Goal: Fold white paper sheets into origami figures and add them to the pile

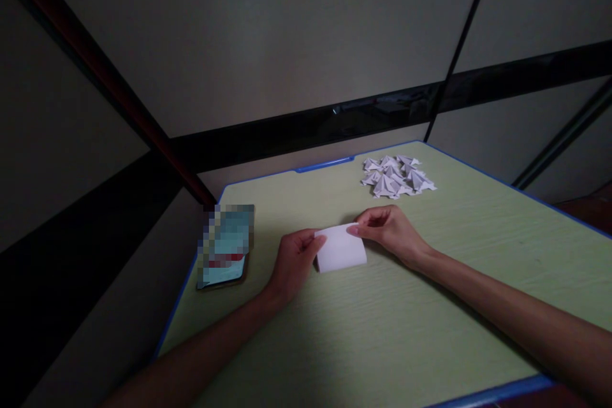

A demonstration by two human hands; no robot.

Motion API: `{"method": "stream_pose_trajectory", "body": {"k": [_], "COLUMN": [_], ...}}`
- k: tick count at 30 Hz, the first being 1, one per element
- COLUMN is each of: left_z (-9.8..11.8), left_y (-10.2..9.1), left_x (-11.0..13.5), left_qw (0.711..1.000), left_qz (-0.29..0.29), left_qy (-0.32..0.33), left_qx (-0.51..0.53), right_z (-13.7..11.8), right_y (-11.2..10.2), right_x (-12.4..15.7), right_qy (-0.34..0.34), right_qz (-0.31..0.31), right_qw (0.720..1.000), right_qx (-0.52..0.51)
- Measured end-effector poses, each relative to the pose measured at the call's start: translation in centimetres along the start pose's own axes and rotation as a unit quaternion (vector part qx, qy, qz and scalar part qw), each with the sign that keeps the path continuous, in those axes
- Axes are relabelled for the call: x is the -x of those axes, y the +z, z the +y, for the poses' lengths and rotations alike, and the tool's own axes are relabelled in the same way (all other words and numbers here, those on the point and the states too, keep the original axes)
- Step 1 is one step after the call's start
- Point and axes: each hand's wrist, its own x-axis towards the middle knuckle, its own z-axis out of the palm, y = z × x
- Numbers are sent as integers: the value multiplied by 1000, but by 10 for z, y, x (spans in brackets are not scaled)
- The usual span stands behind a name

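A small white sheet of paper [340, 250], bent over on itself with its fold toward me, is held just over the middle of the table. My left hand [295, 261] pinches its upper left corner between thumb and fingers. At the upper right corner my right hand [389, 233] grips it the same way, thumb on the near face. The fingers behind the paper are partly hidden.
Several folded white paper figures [394, 177] stand grouped at the table's far side. A phone [229, 275], partly pixelated, lies at the left edge. The light green table [478, 306] has a blue rim and meets dark-striped panels [306, 44] behind.
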Motion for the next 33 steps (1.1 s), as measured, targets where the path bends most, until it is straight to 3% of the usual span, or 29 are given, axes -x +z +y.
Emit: {"method": "stream_pose_trajectory", "body": {"k": [33], "left_z": [2], "left_y": [1], "left_x": [0], "left_qw": [1000], "left_qz": [-3], "left_qy": [10], "left_qx": [-14], "right_z": [5], "right_y": [-1], "right_x": [-1], "right_qy": [2], "right_qz": [-13], "right_qw": [1000], "right_qx": [-19]}}
